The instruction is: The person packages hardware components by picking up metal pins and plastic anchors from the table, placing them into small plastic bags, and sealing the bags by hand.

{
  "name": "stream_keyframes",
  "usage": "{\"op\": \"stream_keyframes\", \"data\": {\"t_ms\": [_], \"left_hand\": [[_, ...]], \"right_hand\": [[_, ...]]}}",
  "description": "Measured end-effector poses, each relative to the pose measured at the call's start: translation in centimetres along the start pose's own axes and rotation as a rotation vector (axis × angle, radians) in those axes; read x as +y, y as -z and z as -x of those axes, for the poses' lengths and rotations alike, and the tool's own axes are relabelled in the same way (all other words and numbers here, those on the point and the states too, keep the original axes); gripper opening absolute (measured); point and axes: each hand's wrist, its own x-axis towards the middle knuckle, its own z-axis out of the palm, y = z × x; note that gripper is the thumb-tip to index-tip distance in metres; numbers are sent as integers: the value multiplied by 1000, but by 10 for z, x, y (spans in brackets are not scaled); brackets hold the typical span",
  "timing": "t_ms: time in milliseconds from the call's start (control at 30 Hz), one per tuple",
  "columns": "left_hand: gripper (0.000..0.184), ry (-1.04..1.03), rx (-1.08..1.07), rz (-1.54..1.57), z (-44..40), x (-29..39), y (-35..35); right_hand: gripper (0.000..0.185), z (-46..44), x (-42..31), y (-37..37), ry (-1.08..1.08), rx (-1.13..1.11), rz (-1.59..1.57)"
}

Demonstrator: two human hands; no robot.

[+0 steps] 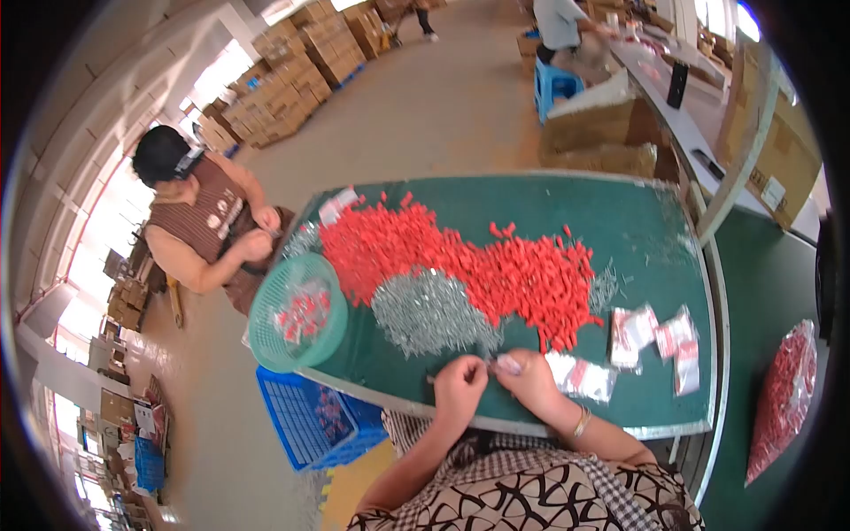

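Both hands are close together at the near edge of the green table. My left hand has its fingers pinched together beside the pile of silvery screws; what they hold is too small to make out. My right hand is closed on a small clear plastic bag. Beyond the hands lies a long heap of red plastic plugs. Flat packets of small bags lie just right of my right hand, and more packets lie farther right.
A green basket with filled bags overhangs the table's left corner, above a blue crate. A co-worker sits at the left. A big bag of red pieces lies at the right. Cartons are stacked behind.
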Motion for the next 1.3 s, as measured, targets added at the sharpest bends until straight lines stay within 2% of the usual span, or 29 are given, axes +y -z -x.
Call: {"op": "stream_keyframes", "data": {"t_ms": [33,100,133,233,333,433,533,700,767,867,967,1000,1100,1233,1300], "left_hand": [[5,13,4,10,1,-2,-1],[8,-8,39,-31,1,-15,-6],[8,67,28,2,0,-15,-5],[6,212,-7,175,-1,-21,-9],[6,298,-75,399,-3,-11,-6],[6,368,-37,616,-5,2,-12],[7,293,-61,444,-4,-10,-15],[11,67,67,-6,-6,-3,-16],[21,47,95,15,-5,-8,-21],[36,12,40,-8,-8,-4,-13],[44,-11,-105,-64,-10,11,9],[49,-48,-164,-51,-11,14,17],[57,-26,-343,-70,-11,30,38],[68,20,-481,-68,-9,35,48],[69,27,-502,-65,-9,35,50]], "right_hand": [[14,1,2,0,50,28,42],[14,3,3,-1,-9,102,18],[14,1,2,-2,-22,145,6],[14,1,-1,-4,-81,176,-140],[14,1,1,-6,3,223,-73],[16,3,-7,-7,91,227,50],[19,4,-11,-10,107,213,91],[19,3,-10,-11,100,266,144],[20,3,-7,-8,115,316,165],[17,3,-2,-1,246,247,160],[41,0,-29,14,445,141,200],[59,-1,-24,16,504,29,244],[56,0,-27,17,461,-216,271],[58,-1,-18,11,501,-205,275],[59,-1,-23,15,423,-286,204]]}}
